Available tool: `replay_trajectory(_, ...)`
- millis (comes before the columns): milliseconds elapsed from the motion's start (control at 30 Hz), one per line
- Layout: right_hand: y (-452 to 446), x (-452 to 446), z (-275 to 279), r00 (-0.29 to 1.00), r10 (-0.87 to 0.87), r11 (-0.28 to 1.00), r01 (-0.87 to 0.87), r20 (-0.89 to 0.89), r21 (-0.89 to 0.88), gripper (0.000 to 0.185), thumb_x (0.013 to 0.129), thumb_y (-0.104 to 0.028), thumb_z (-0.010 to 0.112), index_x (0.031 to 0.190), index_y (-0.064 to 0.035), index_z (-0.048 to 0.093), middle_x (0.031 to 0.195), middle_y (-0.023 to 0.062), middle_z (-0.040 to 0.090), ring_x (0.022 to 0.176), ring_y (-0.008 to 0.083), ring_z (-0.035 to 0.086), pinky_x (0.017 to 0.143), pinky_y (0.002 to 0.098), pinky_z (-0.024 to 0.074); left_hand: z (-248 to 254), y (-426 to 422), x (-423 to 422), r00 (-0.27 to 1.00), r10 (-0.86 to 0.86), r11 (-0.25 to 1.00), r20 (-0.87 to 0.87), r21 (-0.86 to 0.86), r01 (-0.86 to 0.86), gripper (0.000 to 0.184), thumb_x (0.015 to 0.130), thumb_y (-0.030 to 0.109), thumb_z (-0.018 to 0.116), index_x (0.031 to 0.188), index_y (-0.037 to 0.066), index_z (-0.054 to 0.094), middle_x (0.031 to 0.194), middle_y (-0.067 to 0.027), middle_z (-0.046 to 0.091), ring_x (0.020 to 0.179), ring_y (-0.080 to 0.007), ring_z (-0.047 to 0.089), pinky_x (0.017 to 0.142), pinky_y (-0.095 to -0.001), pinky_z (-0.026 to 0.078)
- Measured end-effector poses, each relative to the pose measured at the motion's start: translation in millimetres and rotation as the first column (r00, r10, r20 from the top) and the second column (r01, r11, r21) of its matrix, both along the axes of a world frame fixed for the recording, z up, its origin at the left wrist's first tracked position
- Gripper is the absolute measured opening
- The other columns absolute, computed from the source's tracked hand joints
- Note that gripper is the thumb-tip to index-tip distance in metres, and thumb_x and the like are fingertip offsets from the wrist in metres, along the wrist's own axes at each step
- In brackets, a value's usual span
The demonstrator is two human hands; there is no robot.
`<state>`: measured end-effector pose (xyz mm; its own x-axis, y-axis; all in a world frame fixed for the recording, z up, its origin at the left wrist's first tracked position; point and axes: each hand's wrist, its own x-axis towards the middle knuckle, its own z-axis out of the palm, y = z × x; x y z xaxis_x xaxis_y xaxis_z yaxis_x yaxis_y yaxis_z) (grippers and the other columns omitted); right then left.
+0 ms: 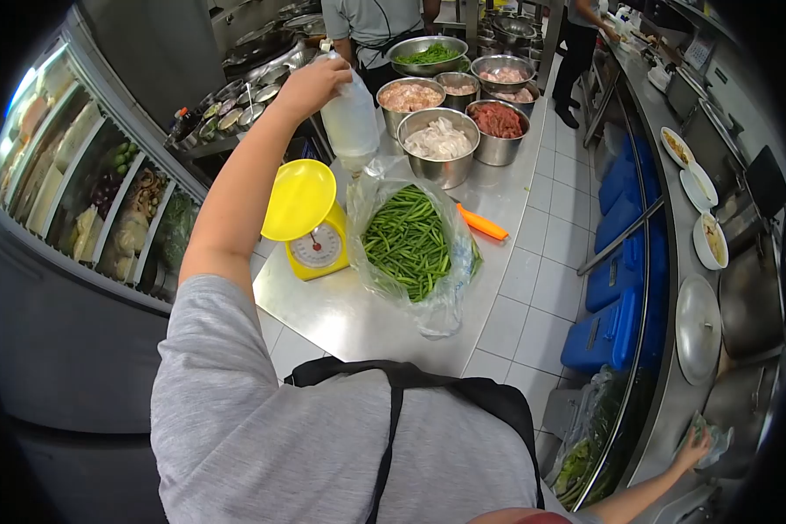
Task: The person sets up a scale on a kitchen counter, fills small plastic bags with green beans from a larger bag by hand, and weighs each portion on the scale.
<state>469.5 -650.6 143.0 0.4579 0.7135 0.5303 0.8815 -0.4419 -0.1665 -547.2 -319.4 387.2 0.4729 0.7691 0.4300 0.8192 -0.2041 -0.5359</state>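
My left arm reaches to the far side of the steel table, where my left hand (pixel 317 85) is closed at the top of a translucent plastic bag (pixel 351 122). Close by stands a yellow dial scale (pixel 316 249) with a yellow pan (pixel 299 199). Green beans (pixel 410 240) fill an open clear plastic bag (pixel 371 266); an orange-handled knife (pixel 482 224) lies beside it. Out at the lower right, my right hand (pixel 692 447) is closed on a crumpled pale green sheet (pixel 716 443) over the side counter; whether it is cloth or plastic is unclear.
Steel pots of raw meat (pixel 496 122) and a bowl of chopped greens (pixel 428 54) crowd the table's far end. A glass-door fridge (pixel 87 175) stands left. Blue bins (pixel 611 306) and a counter with white dishes (pixel 710 240) line the right. Two people work beyond.
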Motion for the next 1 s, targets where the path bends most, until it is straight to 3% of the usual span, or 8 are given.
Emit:
replay_trajectory(200,-53.3,-159.8,-23.2,0.853,0.073,0.978,0.041,-0.517,0.206,0.035,0.086,-0.02,0.06,0.115,0.0006,0.055,0.117,0.0142,0.052,0.104,0.0221,0.052,0.081,0.0299,0.0459,38.0,13.2,3.2,0.923,0.12,0.951,0.367,-0.308,-0.001,0.032,0.084,0.038,0.055,0.094,0.007,0.059,0.083,-0.0143,0.062,0.082,-0.0353,0.058,0.07,-0.0407,0.046)
replay_trajectory(433,-22.3,-271.9,16.3,0.874,0.26,0.931,-0.114,-0.411,0.346,0.033,0.089,-0.017,0.056,0.119,-0.0041,0.052,0.123,0.0128,0.045,0.102,0.0221,0.053,0.083,0.0318,0.0465,70.1,33.1,-17.3,0.675,-0.098,0.992,0.731,0.019,0.124,0.032,0.089,0.036,0.049,0.087,0.004,0.052,0.075,-0.0176,0.06,0.073,-0.0391,0.057,0.062,-0.0423,0.043)
replay_trajectory(567,38.9,-359.3,72.0,0.814,0.455,0.84,-0.258,-0.361,0.477,0.031,0.089,-0.014,0.055,0.118,-0.0036,0.052,0.125,0.0117,0.046,0.101,0.0213,0.054,0.086,0.0303,0.0437,93.4,32.9,-38.6,0.743,-0.279,0.958,0.609,0.234,0.168,0.028,0.088,0.032,0.052,0.091,0.005,0.054,0.078,-0.0182,0.06,0.076,-0.037,0.058,0.063,-0.041,0.045)
replay_trajectory(700,98.9,-471.8,123.5,0.638,0.654,0.747,-0.461,-0.407,0.479,0.028,0.088,-0.006,0.054,0.116,-0.0029,0.053,0.122,0.0106,0.048,0.103,0.0191,0.053,0.089,0.0289,0.0424,55.8,40.6,-46.2,0.726,0.081,0.897,0.683,-0.368,0.246,0.025,0.085,0.027,0.053,0.101,0.008,0.059,0.09,-0.0133,0.065,0.085,-0.0283,0.062,0.074,-0.0377,0.048)
replay_trajectory(733,109.7,-498.2,129.6,0.546,0.705,0.707,-0.493,-0.453,0.506,0.027,0.088,-0.006,0.054,0.114,-0.003,0.054,0.122,0.0101,0.048,0.103,0.0179,0.052,0.088,0.0286,0.0429,40.9,34.9,-39.3,0.93,0.045,0.873,0.365,-0.467,0.142,0.026,0.085,0.026,0.053,0.101,0.006,0.058,0.09,-0.0155,0.064,0.084,-0.0299,0.061,0.074,-0.0386,0.047)
replay_trajectory(833,129.8,-566.6,153.5,0.39,0.781,0.615,-0.615,-0.487,0.494,0.024,0.085,-0.003,0.055,0.109,-0.0033,0.057,0.119,0.0086,0.05,0.102,0.0151,0.053,0.085,0.0283,0.045,24.5,31.3,-42.6,0.735,-0.056,0.929,0.676,-0.235,0.287,0.023,0.087,0.024,0.055,0.096,0.002,0.055,0.081,-0.0102,0.061,0.078,-0.0191,0.057,0.072,-0.0316,0.044)
replay_trajectory(933,150.0,-634.6,189.4,0.271,0.879,0.46,-0.698,-0.392,0.549,0.022,0.08,-0.007,0.061,0.101,-0.0036,0.06,0.116,0.0074,0.053,0.1,0.0185,0.055,0.082,0.0297,0.046,36.9,34.6,-57.5,0.537,-0.2,0.907,0.82,-0.052,0.418,0.03,0.087,0.03,0.054,0.089,0.001,0.059,0.077,-0.0164,0.061,0.07,-0.0257,0.059,0.064,-0.0359,0.045)
replay_trajectory(1000,173.0,-685.3,214.3,0.214,0.955,0.286,-0.843,-0.203,0.456,0.02,0.08,-0.008,0.061,0.099,-0.0023,0.061,0.113,0.0111,0.055,0.102,0.0248,0.055,0.087,0.0325,0.043,47.5,30.4,-59.3,0.525,-0.116,0.887,0.843,-0.149,0.436,0.03,0.087,0.03,0.054,0.088,0.001,0.059,0.074,-0.0151,0.061,0.067,-0.023,0.057,0.062,-0.0343,0.044)
